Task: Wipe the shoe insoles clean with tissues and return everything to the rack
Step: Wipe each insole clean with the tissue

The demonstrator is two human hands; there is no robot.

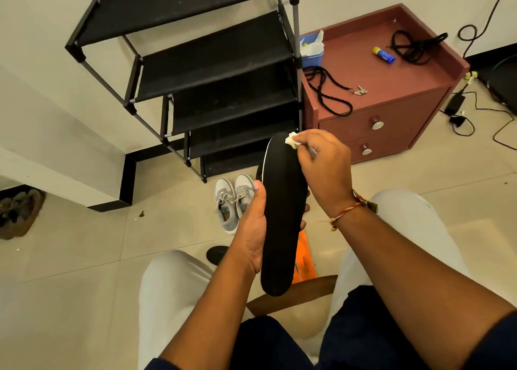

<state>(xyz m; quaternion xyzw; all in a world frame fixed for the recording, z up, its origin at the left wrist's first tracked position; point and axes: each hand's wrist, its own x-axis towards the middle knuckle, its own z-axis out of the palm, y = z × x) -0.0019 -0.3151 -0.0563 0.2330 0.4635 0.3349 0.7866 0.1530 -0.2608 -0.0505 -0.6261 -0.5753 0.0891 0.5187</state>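
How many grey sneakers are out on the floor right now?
2, side by side before the rack: first grey sneaker, then second grey sneaker, partly behind the left hand.

One camera is sitting on the person's head and is looking forward and down. It is seeing the left hand (251, 229), the right hand (324, 168) and the insole (282, 215) from very near, and they are filling the middle. The arms and legs (173, 285) are showing at the bottom edge, right under the camera. The rack (212, 58) and the cabinet (391, 89) are standing farther off at the top, and the wide lens is making them lean.
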